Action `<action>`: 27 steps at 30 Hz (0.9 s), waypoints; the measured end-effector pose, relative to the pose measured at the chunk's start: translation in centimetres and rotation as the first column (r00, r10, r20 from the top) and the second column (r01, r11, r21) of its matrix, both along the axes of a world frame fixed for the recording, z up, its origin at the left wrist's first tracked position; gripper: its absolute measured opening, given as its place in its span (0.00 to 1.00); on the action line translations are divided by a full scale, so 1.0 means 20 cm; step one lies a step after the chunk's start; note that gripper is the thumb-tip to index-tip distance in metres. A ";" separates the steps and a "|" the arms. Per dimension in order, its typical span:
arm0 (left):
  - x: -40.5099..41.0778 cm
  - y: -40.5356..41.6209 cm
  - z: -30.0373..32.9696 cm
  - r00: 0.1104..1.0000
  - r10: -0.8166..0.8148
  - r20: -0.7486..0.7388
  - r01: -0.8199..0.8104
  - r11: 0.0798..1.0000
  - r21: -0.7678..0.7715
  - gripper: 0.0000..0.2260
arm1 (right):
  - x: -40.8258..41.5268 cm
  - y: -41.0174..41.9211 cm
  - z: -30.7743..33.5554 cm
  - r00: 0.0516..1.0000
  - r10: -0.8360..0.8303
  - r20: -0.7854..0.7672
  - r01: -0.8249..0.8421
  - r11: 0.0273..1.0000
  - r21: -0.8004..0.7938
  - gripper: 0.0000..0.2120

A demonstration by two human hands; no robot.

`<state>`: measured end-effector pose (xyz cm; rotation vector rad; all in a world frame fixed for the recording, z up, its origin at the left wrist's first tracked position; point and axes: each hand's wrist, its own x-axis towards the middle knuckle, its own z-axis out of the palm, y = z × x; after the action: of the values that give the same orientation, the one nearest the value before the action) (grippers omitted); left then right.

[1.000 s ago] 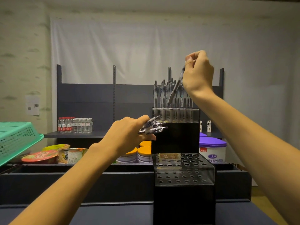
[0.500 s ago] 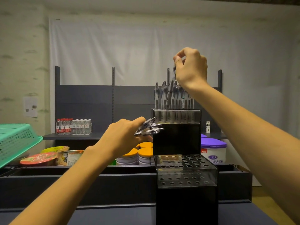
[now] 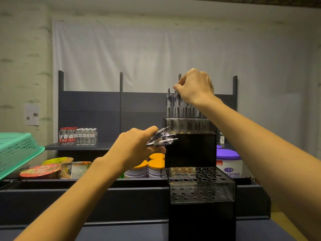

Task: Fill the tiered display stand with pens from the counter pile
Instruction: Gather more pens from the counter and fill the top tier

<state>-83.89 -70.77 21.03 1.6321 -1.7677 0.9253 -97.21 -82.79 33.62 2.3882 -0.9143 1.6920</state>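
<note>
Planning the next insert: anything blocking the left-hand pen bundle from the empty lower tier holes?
Nothing visible. The pen bundle in the left hand sits above-left of the lower tier; its holes look open and uncovered.

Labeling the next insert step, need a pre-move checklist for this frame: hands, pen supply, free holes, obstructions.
1. Left hand holds spare pens: ok, a small bundle sticks out of its grip.
2. Right hand free for the next pen: cannot tell, its fingertips are pinched at the tops of the standing pens; release not visible.
3. Top tier has free holes: cannot tell, the right hand and arm hide part of it.
4. Lower tier has free holes: ok, all visible holes are empty.
5. Path from bundle to lower tier: ok, nothing stands between them.
</note>
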 end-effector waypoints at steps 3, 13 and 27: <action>0.01 0.00 0.00 1.000 -0.009 0.004 0.009 1.000 -0.007 0.27 | -0.02 -0.02 -0.03 1.000 -0.004 0.014 0.004 1.000 -0.019 0.11; 0.01 0.00 -0.01 0.996 -0.045 -0.074 0.035 0.991 -0.126 0.26 | -0.12 0.05 -0.20 0.978 0.205 0.033 -0.201 0.976 -0.089 0.12; -0.08 0.00 -0.05 0.983 -0.087 -0.161 0.049 0.973 -0.227 0.24 | -0.21 0.16 -0.46 0.810 0.586 -0.020 -0.535 0.753 0.383 0.09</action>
<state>-85.40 -70.85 20.09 1.4532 -1.5361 0.8893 -101.46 -79.57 24.48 3.2491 -0.5377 1.5750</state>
